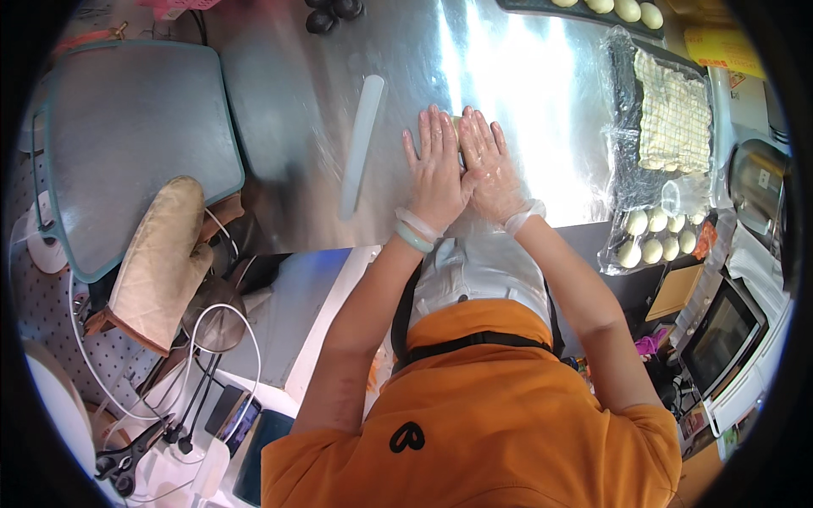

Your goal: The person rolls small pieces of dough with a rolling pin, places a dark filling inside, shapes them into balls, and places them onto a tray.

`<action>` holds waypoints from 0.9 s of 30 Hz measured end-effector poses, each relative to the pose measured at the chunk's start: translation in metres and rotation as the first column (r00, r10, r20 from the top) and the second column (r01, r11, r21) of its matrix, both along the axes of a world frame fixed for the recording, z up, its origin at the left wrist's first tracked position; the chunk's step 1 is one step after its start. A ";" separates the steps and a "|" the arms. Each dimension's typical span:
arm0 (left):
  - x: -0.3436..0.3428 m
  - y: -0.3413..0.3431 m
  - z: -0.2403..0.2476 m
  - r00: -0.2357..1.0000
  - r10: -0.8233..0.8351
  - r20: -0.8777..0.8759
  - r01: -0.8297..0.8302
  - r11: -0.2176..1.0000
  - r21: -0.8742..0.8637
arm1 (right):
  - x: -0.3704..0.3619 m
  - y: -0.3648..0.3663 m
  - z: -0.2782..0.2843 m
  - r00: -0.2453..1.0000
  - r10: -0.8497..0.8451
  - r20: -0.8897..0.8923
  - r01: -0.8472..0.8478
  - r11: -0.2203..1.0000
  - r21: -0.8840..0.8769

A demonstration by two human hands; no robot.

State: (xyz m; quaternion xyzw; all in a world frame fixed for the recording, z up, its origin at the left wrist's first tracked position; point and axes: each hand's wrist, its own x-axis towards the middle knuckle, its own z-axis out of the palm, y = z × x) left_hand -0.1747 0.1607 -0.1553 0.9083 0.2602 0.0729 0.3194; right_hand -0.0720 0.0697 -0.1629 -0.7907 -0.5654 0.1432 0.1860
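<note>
My left hand (434, 169), in a clear thin glove, lies palm down with its fingers stretched out over the shiny metal table (288, 102). Beside it my right hand (491, 168), also gloved, lies flat, and the thumbs meet or overlap. Between the index fingers a small pale yellowish piece (458, 127) shows; most of it is hidden under the hands, so its kind cannot be made out. To the left of my left hand a long whitish flat strip (362, 148) rests on the metal.
Pale dough balls (652, 250) and a latticed dough sheet (673, 114) sit at the right under plastic film. Another dark tray (584, 10) of balls is at the far right. Several dark balls (332, 13) lie far off. A teal-rimmed board (140, 144) and an oven mitt (161, 254) are left.
</note>
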 end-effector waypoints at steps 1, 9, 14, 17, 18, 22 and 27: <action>-0.001 0.002 0.000 0.999 -0.020 -0.025 0.020 1.000 0.022 | 0.000 0.000 -0.003 0.999 0.020 0.030 -0.020 1.000 -0.004; 0.005 0.037 0.026 0.988 -0.098 -0.117 0.110 0.989 0.103 | 0.019 -0.004 0.023 0.994 0.036 -0.106 -0.036 0.999 -0.004; 0.071 0.046 0.032 0.996 -0.088 -0.022 0.090 0.964 0.250 | 0.056 -0.034 0.042 0.975 -0.173 -0.137 0.181 0.982 0.047; 0.085 0.035 0.010 0.985 -0.143 -0.092 0.161 0.959 0.232 | 0.069 -0.048 0.048 0.978 -0.165 -0.127 0.181 0.975 0.127; 0.083 0.033 0.009 0.986 -0.145 -0.080 0.161 0.952 0.259 | 0.071 -0.054 0.053 0.974 -0.177 -0.145 0.197 0.970 0.139; 0.088 0.035 0.009 0.965 -0.219 -0.144 0.249 0.936 0.250 | 0.074 -0.066 0.050 0.955 -0.237 -0.180 0.266 0.951 0.160; 0.091 0.034 0.010 0.937 -0.240 -0.255 0.299 0.926 0.228 | 0.082 -0.057 0.043 0.927 -0.249 -0.279 0.310 0.929 0.202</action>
